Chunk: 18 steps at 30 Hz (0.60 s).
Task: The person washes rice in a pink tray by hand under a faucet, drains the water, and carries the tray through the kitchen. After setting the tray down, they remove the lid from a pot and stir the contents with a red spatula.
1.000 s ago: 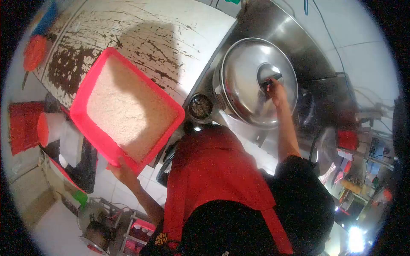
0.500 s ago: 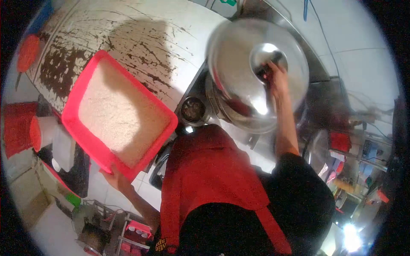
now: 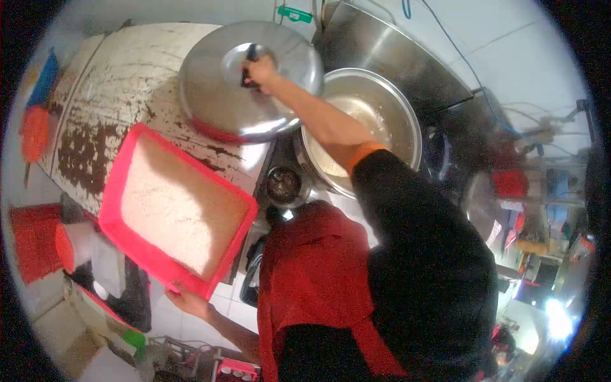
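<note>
My right hand [image 3: 259, 71] is closed round the black handle of a large round metal pot lid [image 3: 203, 95], holding it over the far part of the worn table. Behind my forearm stands a big metal pot [image 3: 412, 121], uncovered, with pale residue or liquid at its bottom; my arm hides part of it. A red-pink plastic tub [image 3: 118, 210] full of pale grains that look like rice [image 3: 172, 210] sits at the table's near edge. At its near corner, my left hand [image 3: 188, 300] grips the rim, the fingers partly hidden beneath.
The white table [image 3: 95, 140] has peeling, scratched paint. Between tub and pot is a small metal container [image 3: 284, 184] with dark contents. A steel splash panel [image 3: 382, 44] rises behind the pot. At left are a white container [image 3: 83, 242] and an orange-red item [image 3: 35, 137].
My right hand has lifted the lid off the pot and carried it left over the table, exposing the pot's inside. My left hand stays on the tub's near corner.
</note>
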{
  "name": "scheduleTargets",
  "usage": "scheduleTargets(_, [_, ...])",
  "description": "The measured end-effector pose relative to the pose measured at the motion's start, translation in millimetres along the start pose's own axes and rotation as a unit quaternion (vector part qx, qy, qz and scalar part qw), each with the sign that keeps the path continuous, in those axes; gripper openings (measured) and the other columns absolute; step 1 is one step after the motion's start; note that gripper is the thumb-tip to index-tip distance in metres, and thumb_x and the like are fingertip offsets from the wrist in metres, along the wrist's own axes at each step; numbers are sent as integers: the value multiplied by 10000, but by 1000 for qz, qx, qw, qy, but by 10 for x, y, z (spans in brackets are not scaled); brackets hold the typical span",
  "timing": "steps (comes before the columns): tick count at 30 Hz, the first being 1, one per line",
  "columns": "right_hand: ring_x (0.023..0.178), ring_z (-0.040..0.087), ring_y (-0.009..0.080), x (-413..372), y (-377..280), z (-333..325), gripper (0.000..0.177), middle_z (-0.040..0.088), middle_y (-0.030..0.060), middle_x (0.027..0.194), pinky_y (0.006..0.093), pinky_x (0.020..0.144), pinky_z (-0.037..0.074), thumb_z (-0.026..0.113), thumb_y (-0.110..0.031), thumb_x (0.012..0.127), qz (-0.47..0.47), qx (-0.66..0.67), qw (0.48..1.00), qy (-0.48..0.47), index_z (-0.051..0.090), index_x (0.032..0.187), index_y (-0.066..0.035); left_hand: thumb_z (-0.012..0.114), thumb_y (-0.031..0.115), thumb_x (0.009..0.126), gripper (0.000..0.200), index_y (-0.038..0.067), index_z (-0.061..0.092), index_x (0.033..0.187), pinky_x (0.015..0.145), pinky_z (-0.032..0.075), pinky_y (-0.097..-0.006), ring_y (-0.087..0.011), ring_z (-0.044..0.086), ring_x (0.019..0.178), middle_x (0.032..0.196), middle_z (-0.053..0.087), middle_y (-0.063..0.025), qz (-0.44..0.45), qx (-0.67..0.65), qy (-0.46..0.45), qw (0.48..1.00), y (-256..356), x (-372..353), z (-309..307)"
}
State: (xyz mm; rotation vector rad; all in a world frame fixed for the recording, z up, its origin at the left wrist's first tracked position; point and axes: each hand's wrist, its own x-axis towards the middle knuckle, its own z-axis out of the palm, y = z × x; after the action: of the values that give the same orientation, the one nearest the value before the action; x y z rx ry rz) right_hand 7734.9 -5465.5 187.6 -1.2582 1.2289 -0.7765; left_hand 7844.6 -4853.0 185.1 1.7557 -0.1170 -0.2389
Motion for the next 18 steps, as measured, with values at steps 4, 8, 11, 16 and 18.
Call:
scheduleTargets(4, [666,626,213,720,640,795,93,630,93,778,413,552,517,665,-100,886,-49,42,998,-4,670,905,-9,603,351,1026,431,-49,529,1170,872,488,-393,-239,569,968,1073,604,-158,30,41,8,999,92,-36,19])
scheduleTargets(8, [694,640,190,300,218,775,159,660,109,836,356,580,534,656,-98,907,-16,101,992,-78,657,1020,14,612,330,1025,398,-40,529,1148,839,488,-381,-231,563,939,1035,599,-139,6,-59,-18,998,-73,94,-81])
scheduleTargets(11, [715,651,173,-219,-167,493,224,683,120,880,313,602,547,650,-96,923,-17,205,962,-182,647,1107,32,627,296,1018,371,-39,532,1147,873,484,-381,-236,567,977,1079,604,-143,25,79,13,997,30,170,-192])
scheduleTargets(16, [571,629,130,-1490,-577,-529,308,708,98,797,254,474,511,623,-127,964,-86,-176,960,-201,633,1247,-5,655,451,970,596,-51,527,1265,960,490,-425,-323,592,1075,1200,614,-233,69,246,-17,967,212,394,-300])
scheduleTargets(18, [612,626,90,-2024,-288,-1021,310,722,53,889,257,433,466,614,-262,985,-38,-136,970,-195,663,1214,-59,765,390,901,484,-17,601,1108,842,533,-392,-279,639,911,972,676,-179,158,240,33,957,-220,708,-283])
